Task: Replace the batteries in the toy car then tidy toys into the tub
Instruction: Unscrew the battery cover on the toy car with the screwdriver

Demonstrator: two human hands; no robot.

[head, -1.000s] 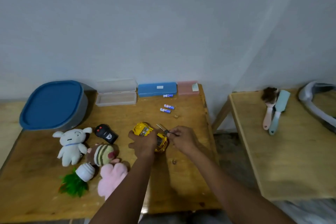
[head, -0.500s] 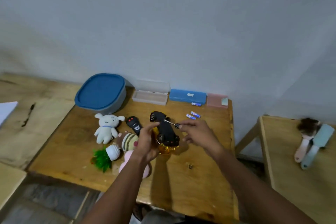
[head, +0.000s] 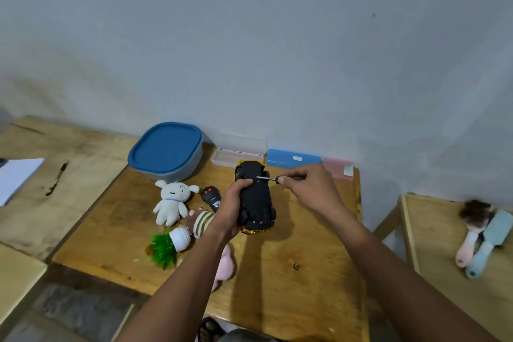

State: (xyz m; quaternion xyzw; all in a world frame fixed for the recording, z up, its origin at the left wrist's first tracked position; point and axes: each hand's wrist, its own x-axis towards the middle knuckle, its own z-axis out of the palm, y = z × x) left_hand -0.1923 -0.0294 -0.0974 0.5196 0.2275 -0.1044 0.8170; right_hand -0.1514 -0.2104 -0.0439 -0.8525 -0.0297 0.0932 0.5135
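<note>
My left hand (head: 231, 207) holds the yellow toy car (head: 256, 200) upside down above the wooden table (head: 277, 272), its black underside facing up. My right hand (head: 311, 189) grips a small screwdriver (head: 268, 178) whose tip rests on the car's underside near the far end. The grey tub with a blue lid (head: 166, 151) stands at the back left of the table. A white plush (head: 170, 201), a striped plush (head: 201, 221), a pink plush (head: 224, 266), a green toy plant (head: 166, 247) and a black remote (head: 211, 197) lie left of the car.
A clear case (head: 238, 151), a blue case (head: 293, 158) and a pink case (head: 338, 171) line the wall. A second table at the right holds two brushes (head: 477, 239). A lower wooden surface at the left carries white paper (head: 16, 178).
The car went from lying on the table to held upside down in my left hand. The screwdriver tip moved onto its underside. My view swung right and down.
</note>
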